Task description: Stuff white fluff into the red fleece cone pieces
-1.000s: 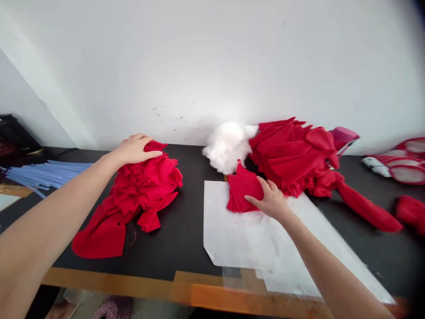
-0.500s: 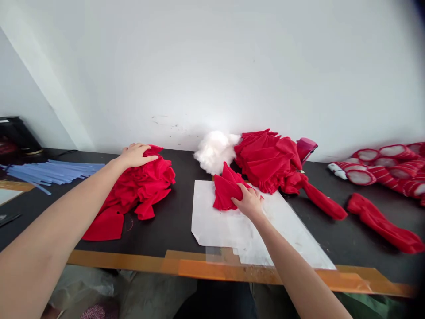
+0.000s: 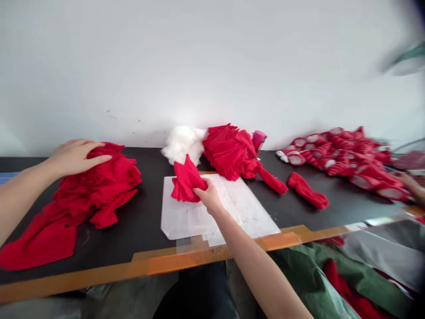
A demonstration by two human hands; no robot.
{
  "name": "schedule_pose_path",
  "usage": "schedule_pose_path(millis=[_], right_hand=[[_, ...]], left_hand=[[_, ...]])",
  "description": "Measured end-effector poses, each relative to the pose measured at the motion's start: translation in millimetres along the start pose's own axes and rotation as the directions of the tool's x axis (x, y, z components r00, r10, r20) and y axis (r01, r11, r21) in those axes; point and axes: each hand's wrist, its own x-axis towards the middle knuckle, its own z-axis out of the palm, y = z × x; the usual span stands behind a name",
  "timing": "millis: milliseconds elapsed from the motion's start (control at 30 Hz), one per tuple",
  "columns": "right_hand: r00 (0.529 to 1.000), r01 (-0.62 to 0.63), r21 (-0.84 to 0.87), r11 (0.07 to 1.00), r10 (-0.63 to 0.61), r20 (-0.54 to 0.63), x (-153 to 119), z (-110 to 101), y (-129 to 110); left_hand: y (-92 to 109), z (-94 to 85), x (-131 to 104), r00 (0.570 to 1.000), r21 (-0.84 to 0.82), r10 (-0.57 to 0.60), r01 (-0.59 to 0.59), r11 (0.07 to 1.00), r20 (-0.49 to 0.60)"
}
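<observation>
The right hand (image 3: 209,197) has its grip clamped on a bunched red cloth (image 3: 186,179), which sits on a white sheet (image 3: 186,217) in the middle of the black table (image 3: 149,230). The left hand (image 3: 75,155) lies flat, fingers spread, on top of a red pile (image 3: 99,186) at the left. Behind the sheet are white stuffing (image 3: 182,141) and a second heap (image 3: 229,150), which hides most of a pink object (image 3: 259,139). Red-and-white pieces (image 3: 341,153) at the right are blurred. Another person's hand (image 3: 411,186) is cut off at the right edge. A green bag (image 3: 308,270) below the table holds red fabric (image 3: 345,292), only partly visible.
</observation>
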Motion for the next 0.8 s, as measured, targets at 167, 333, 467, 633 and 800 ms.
schedule_pose_path(millis=[167, 333, 467, 633, 800], right_hand=[[0.965, -0.229, 0.388, 0.893, 0.155, 0.213, -14.1, 33.2, -18.1], [0.919, -0.333, 0.426, 0.841, 0.188, 0.348, -6.9, 77.7, -30.9], [0.966, -0.034, 0.053, 0.998, 0.019, 0.258, -9.5, 116.5, -35.3], [0.733, 0.68, -0.52, 0.517, -0.483, 0.478, -22.3, 148.7, -10.1], [0.57, 0.821, -0.473, 0.319, -0.516, 0.64, -16.4, 151.1, 27.4]], left_hand=[[10.3, -29.6, -71.4, 0.978, -0.121, 0.067, -0.093, 0.988, -0.199], [-3.8, -19.7, -164.2, 0.991, -0.283, -0.04, 0.002, 0.959, -0.126], [-17.1, 16.0, -226.3, 0.988, -0.359, -0.156, 0.143, 0.922, -0.008], [-27.5, 57.9, -248.3, 0.979, -0.355, -0.203, 0.197, 0.914, 0.019], [-35.5, 77.2, -242.0, 0.97, -0.301, -0.239, 0.215, 0.929, -0.046]])
